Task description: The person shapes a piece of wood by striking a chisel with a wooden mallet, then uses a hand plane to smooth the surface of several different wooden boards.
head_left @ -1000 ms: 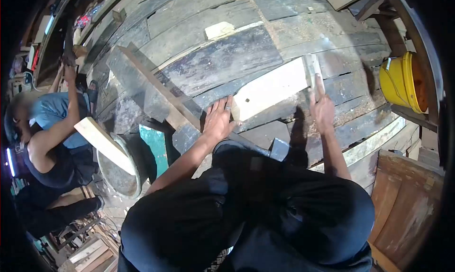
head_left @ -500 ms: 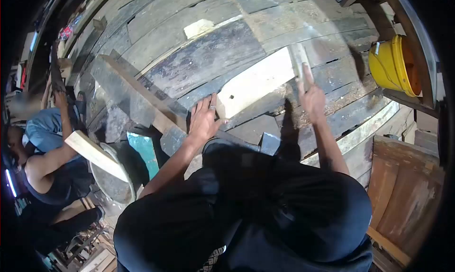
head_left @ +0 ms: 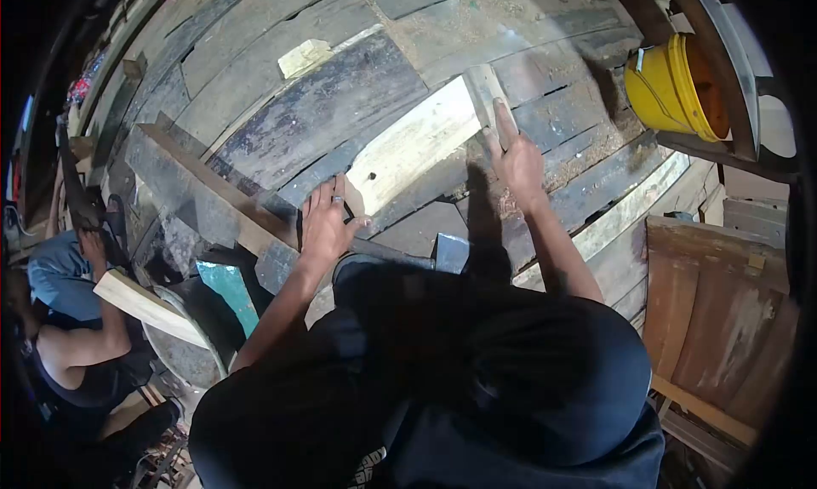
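A pale wooden board [head_left: 417,148] with a small dark hole near its left end lies across the planks in front of me. My left hand [head_left: 325,221], with a ring on one finger, holds that end, index finger and thumb at its corners. At the board's far right end, my right hand [head_left: 517,161] grips a flat greyish strip [head_left: 488,89], index finger stretched along it. The strip sits crosswise right against the board's end; its exact kind I cannot tell.
A thick timber [head_left: 204,191] lies slanted to the left. Behind the board is a small pale wood block [head_left: 304,57]. A yellow bucket [head_left: 664,89] stands at right, above a brown wooden panel [head_left: 715,310]. Another person [head_left: 81,344] sits at left near a light plank [head_left: 153,306].
My view has shifted, so the whole scene sits further left and a little higher. Both hands keep about the same places on the board and strip.
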Available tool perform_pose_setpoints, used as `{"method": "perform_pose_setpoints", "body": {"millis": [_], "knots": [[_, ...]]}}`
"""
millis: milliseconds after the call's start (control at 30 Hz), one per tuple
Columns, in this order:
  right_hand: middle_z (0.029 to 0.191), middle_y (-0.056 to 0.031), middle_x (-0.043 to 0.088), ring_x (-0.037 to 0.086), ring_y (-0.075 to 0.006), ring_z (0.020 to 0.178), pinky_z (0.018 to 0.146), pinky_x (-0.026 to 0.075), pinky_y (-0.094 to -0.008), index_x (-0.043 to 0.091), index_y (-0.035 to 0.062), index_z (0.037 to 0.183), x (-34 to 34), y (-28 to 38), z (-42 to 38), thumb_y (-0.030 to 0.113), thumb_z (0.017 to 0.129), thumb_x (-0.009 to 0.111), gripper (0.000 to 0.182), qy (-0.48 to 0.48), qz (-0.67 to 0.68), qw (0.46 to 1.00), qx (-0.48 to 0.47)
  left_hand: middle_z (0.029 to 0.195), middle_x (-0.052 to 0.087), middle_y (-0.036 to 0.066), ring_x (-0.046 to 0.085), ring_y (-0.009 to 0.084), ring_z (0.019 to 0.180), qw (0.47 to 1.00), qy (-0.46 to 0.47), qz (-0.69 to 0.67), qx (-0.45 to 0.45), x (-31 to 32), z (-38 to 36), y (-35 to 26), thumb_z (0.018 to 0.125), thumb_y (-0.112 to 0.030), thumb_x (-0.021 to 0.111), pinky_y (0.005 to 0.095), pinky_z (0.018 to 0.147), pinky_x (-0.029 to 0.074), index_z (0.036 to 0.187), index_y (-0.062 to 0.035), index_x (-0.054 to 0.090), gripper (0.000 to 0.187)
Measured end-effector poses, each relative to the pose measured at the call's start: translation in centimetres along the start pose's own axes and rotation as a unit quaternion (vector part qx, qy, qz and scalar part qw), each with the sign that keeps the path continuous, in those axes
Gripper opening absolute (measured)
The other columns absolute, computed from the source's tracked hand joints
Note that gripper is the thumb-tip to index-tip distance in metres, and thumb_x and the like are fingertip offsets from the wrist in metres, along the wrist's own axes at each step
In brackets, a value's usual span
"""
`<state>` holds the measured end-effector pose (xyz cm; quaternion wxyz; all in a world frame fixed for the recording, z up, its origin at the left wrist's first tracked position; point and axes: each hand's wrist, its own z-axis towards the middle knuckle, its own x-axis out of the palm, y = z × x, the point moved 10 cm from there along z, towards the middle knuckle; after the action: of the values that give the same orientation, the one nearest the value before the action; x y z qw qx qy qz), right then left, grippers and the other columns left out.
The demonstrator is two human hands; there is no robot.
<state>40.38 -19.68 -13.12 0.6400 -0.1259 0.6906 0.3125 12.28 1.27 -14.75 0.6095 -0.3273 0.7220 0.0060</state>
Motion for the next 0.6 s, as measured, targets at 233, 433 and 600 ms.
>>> {"method": "perform_pose_setpoints", "body": {"millis": [233,433,600], "knots": [[0.112,-0.0270,0.070,0.074,-0.0462,0.079,0.070,0.061,-0.0552,0.042,0.0455,0.159,5.0,10.7,-8.3,0.053,0.103,0.059,0.059,0.141,0.086,0.974,-0.153,0.147,0.052,0.020,0.046,0.0379,0.140,1.000,0.013,0.002,-0.010,0.2,0.2,0.2,0.079,-0.042,0.088,0.0502,0.115,0.037,0.160,0.0043,0.036,0.106],[0.090,-0.0278,0.074,0.073,-0.0468,0.081,0.072,0.059,-0.0557,0.044,0.0311,0.161,-0.1,2.1,-0.6,0.047,0.103,0.060,0.062,0.042,0.021,0.999,-0.016,0.149,0.051,0.020,0.046,0.0368,0.141,1.000,-0.002,-0.005,0.000,0.1,0.1,0.1,0.079,-0.042,0.088,0.0507,0.115,0.037,0.160,0.0042,0.036,0.106],[0.090,-0.0294,0.074,0.073,-0.0476,0.084,0.073,0.059,-0.0571,0.042,0.0263,0.162,0.8,2.8,-1.1,0.050,0.105,0.057,0.064,0.072,0.085,0.992,0.058,0.149,0.052,0.019,0.046,0.0361,0.141,1.000,-0.006,-0.013,-0.002,0.2,0.1,0.0,0.079,-0.040,0.088,0.0506,0.115,0.037,0.160,0.0038,0.037,0.105]]}}
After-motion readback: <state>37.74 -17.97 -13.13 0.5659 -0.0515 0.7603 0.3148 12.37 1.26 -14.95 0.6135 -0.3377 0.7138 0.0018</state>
